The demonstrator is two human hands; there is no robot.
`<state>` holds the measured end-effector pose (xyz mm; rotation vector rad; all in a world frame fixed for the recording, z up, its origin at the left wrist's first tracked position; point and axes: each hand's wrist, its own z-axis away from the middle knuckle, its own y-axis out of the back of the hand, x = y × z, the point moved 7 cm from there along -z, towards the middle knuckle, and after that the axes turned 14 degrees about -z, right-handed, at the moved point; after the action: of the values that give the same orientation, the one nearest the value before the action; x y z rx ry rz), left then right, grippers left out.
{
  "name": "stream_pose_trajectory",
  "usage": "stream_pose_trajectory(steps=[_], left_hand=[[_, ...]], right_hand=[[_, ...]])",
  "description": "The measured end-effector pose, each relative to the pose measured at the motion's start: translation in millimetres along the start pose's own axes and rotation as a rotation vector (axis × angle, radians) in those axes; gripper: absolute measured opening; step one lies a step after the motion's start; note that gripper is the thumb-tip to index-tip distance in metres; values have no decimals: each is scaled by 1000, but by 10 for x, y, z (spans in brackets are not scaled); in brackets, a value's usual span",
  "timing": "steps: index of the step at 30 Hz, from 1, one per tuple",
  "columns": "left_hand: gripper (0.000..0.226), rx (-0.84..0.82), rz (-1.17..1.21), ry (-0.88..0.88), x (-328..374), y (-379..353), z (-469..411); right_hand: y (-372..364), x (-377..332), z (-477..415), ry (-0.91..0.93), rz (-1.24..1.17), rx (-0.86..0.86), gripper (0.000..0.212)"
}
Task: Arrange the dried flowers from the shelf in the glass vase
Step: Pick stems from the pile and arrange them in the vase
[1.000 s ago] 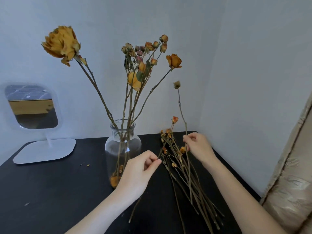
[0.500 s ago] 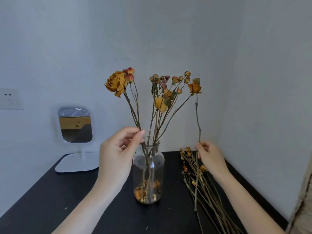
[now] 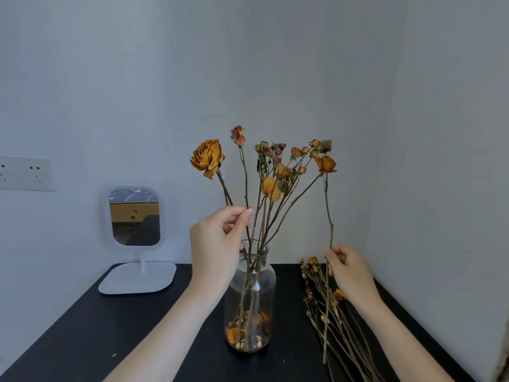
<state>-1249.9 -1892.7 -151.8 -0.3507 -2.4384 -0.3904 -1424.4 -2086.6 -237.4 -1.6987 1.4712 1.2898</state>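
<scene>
left grip point(image 3: 217, 244) pinches the red-bud stem point(image 3: 245, 183), its foot in the glass vase point(image 3: 250, 299) on the table point(image 3: 137, 340). right grip point(image 3: 349, 271) pinches a single stem point(image 3: 327, 210) upright beside it; next i'd lift that over the mouth and lower it in.

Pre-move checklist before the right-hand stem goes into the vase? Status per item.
1. Right hand grips the single stem: ok.
2. Single stem's lower end raised above the vase rim: not ok, it hangs low beside the loose stems.
3. Pink-bud stem seated in the vase: cannot tell; the left hand pinches it above the neck.
4. Vase upright on the table: ok.
5. Room left in the neck: cannot tell; several stems already pass through it.
</scene>
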Motion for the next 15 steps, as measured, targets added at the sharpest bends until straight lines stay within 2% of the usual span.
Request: stream_pose_trajectory(steps=[8,15], left_hand=[[15,-151,-290,75,-387,-345,109],[20,-245,-437,88,-534,-540,185]], right_hand=[[16,-39,2,32,1,14,13],[3,-51,6,51,0,2,14]])
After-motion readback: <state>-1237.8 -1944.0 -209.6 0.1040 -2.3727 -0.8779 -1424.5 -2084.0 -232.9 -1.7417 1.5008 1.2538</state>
